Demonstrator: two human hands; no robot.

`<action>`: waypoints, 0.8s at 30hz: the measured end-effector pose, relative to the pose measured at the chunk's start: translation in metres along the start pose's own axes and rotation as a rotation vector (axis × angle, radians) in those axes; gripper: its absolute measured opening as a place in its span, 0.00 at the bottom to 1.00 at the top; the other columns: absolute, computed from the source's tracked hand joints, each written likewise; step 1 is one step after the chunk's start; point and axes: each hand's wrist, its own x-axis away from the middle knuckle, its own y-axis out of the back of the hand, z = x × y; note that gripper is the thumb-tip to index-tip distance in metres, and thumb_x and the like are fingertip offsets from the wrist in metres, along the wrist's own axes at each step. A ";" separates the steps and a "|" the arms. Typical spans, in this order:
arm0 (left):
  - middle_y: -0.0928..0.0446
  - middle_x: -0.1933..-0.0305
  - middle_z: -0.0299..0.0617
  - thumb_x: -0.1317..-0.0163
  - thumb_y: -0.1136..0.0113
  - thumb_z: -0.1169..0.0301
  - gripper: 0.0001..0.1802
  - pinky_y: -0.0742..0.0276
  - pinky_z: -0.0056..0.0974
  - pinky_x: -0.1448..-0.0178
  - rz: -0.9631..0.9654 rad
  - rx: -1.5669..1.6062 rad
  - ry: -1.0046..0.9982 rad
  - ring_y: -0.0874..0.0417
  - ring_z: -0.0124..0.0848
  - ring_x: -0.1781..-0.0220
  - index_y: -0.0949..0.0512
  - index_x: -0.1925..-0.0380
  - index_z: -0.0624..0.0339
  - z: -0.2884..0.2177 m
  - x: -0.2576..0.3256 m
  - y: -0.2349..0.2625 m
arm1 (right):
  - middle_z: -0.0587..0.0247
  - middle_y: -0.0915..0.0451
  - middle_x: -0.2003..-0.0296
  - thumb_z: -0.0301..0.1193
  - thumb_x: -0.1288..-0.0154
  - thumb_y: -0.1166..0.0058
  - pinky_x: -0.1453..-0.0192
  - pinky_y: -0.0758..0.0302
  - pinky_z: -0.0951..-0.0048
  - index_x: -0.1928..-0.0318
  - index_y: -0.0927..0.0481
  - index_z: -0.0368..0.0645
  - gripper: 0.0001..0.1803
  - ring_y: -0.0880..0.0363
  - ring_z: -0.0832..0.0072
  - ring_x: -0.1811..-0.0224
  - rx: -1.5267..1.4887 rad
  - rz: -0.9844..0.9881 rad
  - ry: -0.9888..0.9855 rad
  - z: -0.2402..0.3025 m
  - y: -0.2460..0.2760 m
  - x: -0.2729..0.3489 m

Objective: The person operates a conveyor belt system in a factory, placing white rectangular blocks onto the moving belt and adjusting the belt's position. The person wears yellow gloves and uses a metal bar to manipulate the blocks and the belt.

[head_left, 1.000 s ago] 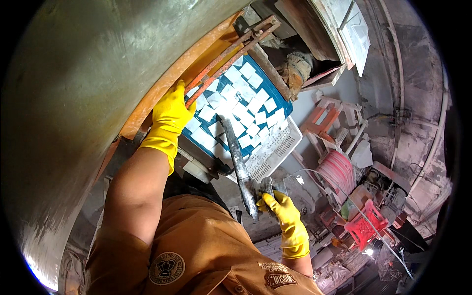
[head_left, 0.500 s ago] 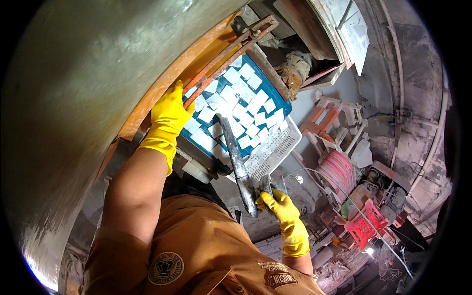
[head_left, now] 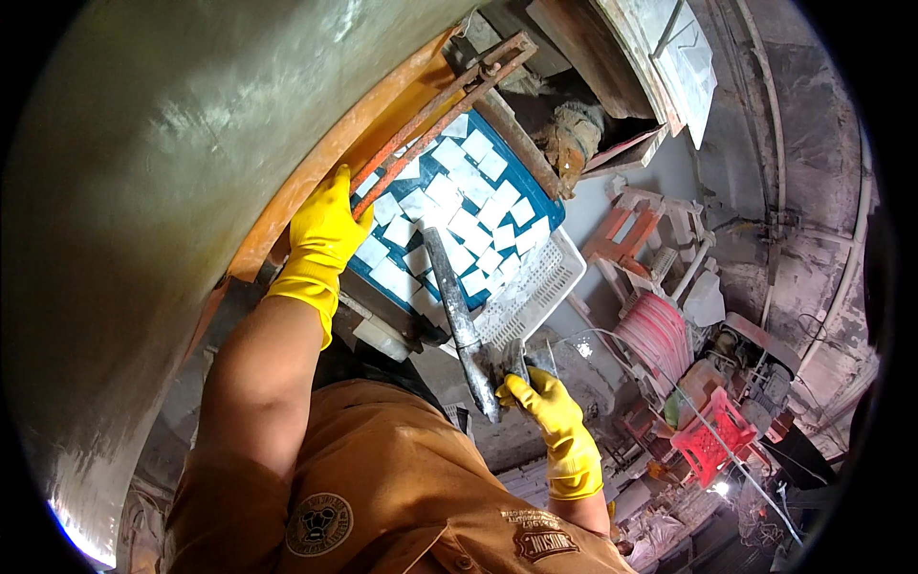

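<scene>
Gripping a grey metal bar (head_left: 457, 306) at its lower end, the right hand (head_left: 545, 407), in a yellow glove, is closed firmly around the tool, which runs up and away from it toward a blue crate (head_left: 540, 196) of pale square blocks (head_left: 449, 153). The left hand (head_left: 320, 234), also gloved, lies with fingers curled over a rusty rod frame (head_left: 430, 110) at the orange rim (head_left: 316, 182) of a large drum; it appears to grasp the rods. A white perforated basket (head_left: 545, 282) sits just beyond the right hand, below the crate. Judged step: bracing on the frame while working the bar at the crate's near edge. Any further levering calls for a steady left-hand hold and controlled pressure, as the blocks lie loose.
</scene>
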 end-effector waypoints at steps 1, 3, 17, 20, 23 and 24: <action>0.17 0.44 0.56 0.42 0.31 0.52 0.40 0.21 0.46 0.38 0.003 -0.008 -0.002 0.15 0.53 0.44 0.26 0.34 0.64 0.000 0.000 0.000 | 0.62 0.12 0.57 0.45 0.29 0.35 0.46 0.23 0.73 0.41 0.18 0.36 0.27 0.16 0.75 0.57 -0.017 0.011 0.034 0.002 0.001 -0.001; 0.17 0.44 0.57 0.42 0.32 0.51 0.40 0.21 0.46 0.37 -0.004 -0.011 -0.009 0.16 0.54 0.44 0.27 0.34 0.64 0.002 0.000 -0.001 | 0.64 0.13 0.58 0.41 0.32 0.32 0.46 0.23 0.72 0.40 0.20 0.36 0.27 0.17 0.76 0.57 -0.032 0.024 0.056 0.008 0.004 -0.002; 0.17 0.47 0.62 0.45 0.31 0.50 0.42 0.20 0.53 0.42 -0.039 -0.014 -0.028 0.16 0.58 0.47 0.28 0.33 0.62 0.007 0.001 -0.009 | 0.64 0.15 0.57 0.30 0.34 0.35 0.48 0.21 0.74 0.40 0.23 0.34 0.24 0.18 0.78 0.58 0.033 -0.462 0.736 0.118 0.068 0.000; 0.18 0.46 0.62 0.45 0.30 0.52 0.42 0.21 0.52 0.40 -0.042 -0.034 -0.026 0.16 0.58 0.45 0.28 0.34 0.63 0.007 0.002 -0.009 | 0.65 0.15 0.66 0.30 0.31 0.38 0.61 0.22 0.74 0.46 0.21 0.36 0.16 0.19 0.78 0.69 -0.117 -0.582 0.956 0.177 0.099 -0.003; 0.19 0.44 0.63 0.46 0.30 0.52 0.42 0.22 0.51 0.38 -0.019 -0.002 0.006 0.17 0.58 0.43 0.28 0.34 0.64 0.005 0.002 -0.007 | 0.66 0.17 0.71 0.36 0.26 0.41 0.67 0.26 0.74 0.54 0.19 0.39 0.11 0.21 0.78 0.74 -0.299 -0.629 1.184 0.263 0.144 -0.034; 0.19 0.43 0.63 0.45 0.30 0.53 0.42 0.22 0.51 0.37 -0.012 0.015 0.021 0.17 0.58 0.42 0.27 0.34 0.64 0.003 0.003 -0.006 | 0.65 0.16 0.71 0.41 0.26 0.40 0.66 0.26 0.74 0.56 0.17 0.40 0.16 0.21 0.77 0.73 -0.309 -0.592 1.284 0.302 0.162 -0.048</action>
